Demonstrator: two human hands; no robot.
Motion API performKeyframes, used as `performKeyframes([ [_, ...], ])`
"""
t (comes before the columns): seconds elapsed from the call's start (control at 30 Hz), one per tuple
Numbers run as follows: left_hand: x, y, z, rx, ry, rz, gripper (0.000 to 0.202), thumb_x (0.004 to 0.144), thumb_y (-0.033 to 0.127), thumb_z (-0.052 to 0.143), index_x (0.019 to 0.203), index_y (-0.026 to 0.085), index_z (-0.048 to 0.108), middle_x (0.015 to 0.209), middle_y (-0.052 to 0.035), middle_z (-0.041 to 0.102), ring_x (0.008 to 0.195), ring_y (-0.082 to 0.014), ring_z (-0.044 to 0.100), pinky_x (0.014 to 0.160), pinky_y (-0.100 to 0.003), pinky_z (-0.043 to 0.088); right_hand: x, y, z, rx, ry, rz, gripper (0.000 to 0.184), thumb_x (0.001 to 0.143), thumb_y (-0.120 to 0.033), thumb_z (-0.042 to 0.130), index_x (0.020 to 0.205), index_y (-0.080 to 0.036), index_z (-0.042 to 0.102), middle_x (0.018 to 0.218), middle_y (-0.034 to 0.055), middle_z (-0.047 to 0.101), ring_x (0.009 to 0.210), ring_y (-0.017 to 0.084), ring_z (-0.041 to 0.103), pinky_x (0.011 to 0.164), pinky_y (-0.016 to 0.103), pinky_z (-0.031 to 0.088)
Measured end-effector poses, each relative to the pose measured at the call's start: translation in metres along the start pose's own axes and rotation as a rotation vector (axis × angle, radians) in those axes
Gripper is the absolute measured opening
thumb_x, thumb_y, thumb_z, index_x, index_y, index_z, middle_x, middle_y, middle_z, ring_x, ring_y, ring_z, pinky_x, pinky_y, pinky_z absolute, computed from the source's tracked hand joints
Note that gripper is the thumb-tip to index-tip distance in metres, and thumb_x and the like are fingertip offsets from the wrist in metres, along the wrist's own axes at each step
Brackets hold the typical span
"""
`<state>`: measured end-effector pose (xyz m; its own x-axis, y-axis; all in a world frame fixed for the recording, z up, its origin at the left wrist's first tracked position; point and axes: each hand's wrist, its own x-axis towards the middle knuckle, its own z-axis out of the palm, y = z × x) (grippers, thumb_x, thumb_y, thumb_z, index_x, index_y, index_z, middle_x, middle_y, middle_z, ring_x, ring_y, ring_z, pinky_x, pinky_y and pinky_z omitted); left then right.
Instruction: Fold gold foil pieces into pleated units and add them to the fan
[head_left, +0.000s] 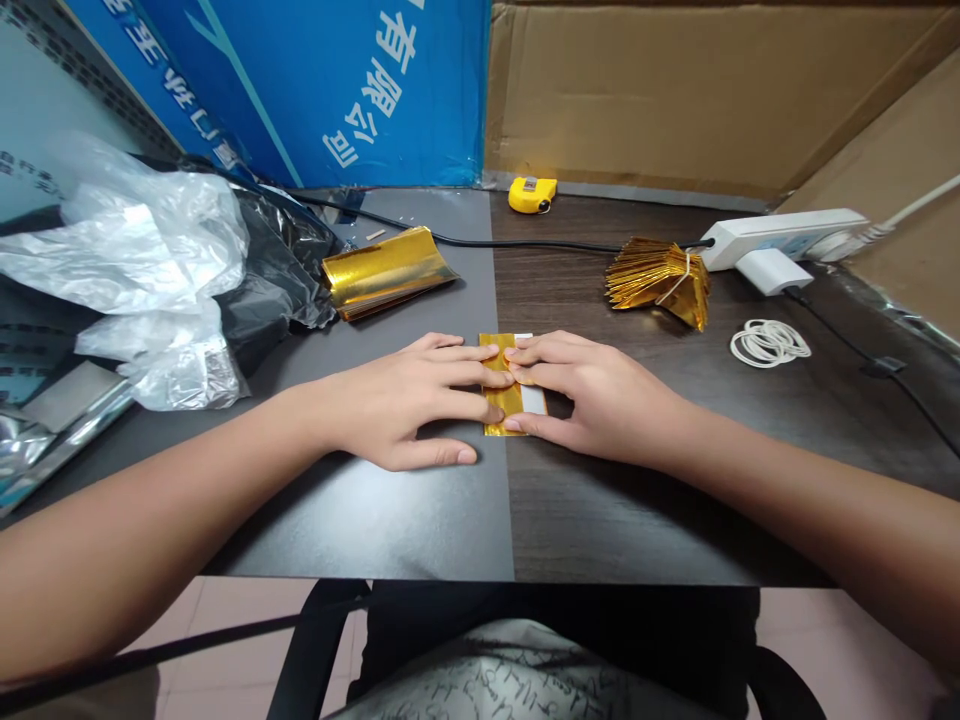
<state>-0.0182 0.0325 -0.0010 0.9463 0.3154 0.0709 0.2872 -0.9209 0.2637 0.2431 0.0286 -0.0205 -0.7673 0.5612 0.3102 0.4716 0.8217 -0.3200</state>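
A small sheet of gold foil paper, partly folded over with a white strip showing at its right, lies flat on the table. My left hand rests palm down from the left, its fingers stretched out and their tips pressing on the gold side. From the right, my right hand sets its fingertips on the same sheet, near the fold and the white part. The right fingers are bent a little, lying on the paper rather than wrapped round it. Parts of the sheet are hidden beneath the fingers.
Behind lie a stack of gold foil sheets, a yellow tape measure and a banded bundle of folded gold foil. White rubber bands and a power strip sit right. Crumpled plastic bags fill the left.
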Motion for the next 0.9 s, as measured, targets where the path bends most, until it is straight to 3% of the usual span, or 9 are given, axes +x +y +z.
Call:
performKeyframes([
  [0.2, -0.001, -0.003, -0.002, -0.035, 0.089, 0.067, 0.034, 0.091, 0.047, 0.063, 0.118, 0.028, 0.071, 0.148, -0.0095, 0.053, 0.147, -0.0292, 0.038, 0.121, -0.051, 0.038, 0.000, 0.001, 0.000, -0.014, 0.003, -0.018, 0.031, 0.094, -0.036, 0.065, 0.113, -0.013, 0.075, 0.118, 0.0132, 0.070, 0.115, 0.030, 0.062, 0.101, 0.047, 0.054],
  [0.43, 0.005, 0.004, -0.006, -0.127, 0.071, 0.083, 0.029, 0.090, 0.047, 0.065, 0.107, 0.027, 0.078, 0.140, -0.0067, 0.059, 0.141, -0.0285, 0.039, 0.120, -0.049, 0.041, 0.001, 0.001, -0.002, -0.007, -0.046, 0.002, 0.028, 0.093, -0.037, 0.067, 0.107, -0.014, 0.076, 0.118, 0.0140, 0.070, 0.118, 0.031, 0.061, 0.104, 0.047, 0.053],
  [0.63, 0.000, -0.010, -0.001, -0.046, 0.132, -0.036, 0.020, 0.091, 0.042, 0.064, 0.104, 0.038, 0.079, 0.145, -0.0031, 0.056, 0.140, -0.0262, 0.038, 0.119, -0.051, 0.042, 0.000, 0.001, -0.002, -0.035, -0.033, -0.026, 0.032, 0.093, -0.037, 0.067, 0.114, -0.013, 0.075, 0.121, 0.0142, 0.069, 0.121, 0.032, 0.060, 0.104, 0.048, 0.053],
  [0.9, -0.002, -0.023, -0.002, 0.118, 0.214, -0.219, 0.023, 0.093, 0.045, 0.059, 0.104, 0.039, 0.078, 0.142, -0.0046, 0.056, 0.136, -0.0266, 0.044, 0.117, -0.054, 0.044, 0.001, -0.001, -0.002, -0.058, -0.026, -0.041, 0.037, 0.092, -0.039, 0.068, 0.113, -0.008, 0.074, 0.120, 0.0157, 0.069, 0.117, 0.032, 0.061, 0.103, 0.047, 0.054],
])
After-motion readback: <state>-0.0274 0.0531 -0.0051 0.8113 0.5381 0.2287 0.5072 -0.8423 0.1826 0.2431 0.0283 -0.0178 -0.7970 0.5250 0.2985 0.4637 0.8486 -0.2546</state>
